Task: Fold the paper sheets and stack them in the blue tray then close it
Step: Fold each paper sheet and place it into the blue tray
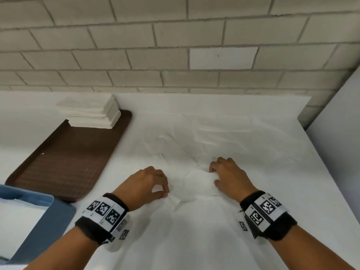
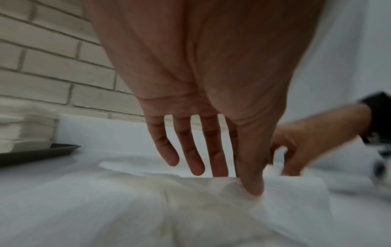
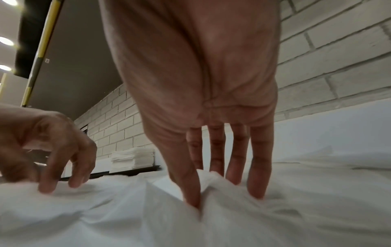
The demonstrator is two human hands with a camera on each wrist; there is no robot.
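Observation:
A thin white paper sheet [image 1: 194,184] lies wrinkled on the white table in the head view. My left hand [image 1: 165,192] pinches a pucker of it between thumb and forefinger. My right hand [image 1: 213,176], a hand's width to the right, pinches a raised ridge of the same sheet. In the right wrist view my right hand [image 3: 196,192] has its thumb and forefinger on that ridge [image 3: 211,180]. In the left wrist view my left thumb [image 2: 251,187] digs into the sheet [image 2: 148,208]. The open blue tray [image 1: 58,217] sits at lower left with white paper [image 1: 17,221] inside.
A brown tray [image 1: 64,164] lies left of the sheet, with a stack of white paper [image 1: 91,112] at its far end. A brick wall [image 1: 175,45] runs along the table's back edge. A grey panel [image 1: 341,133] borders the right side.

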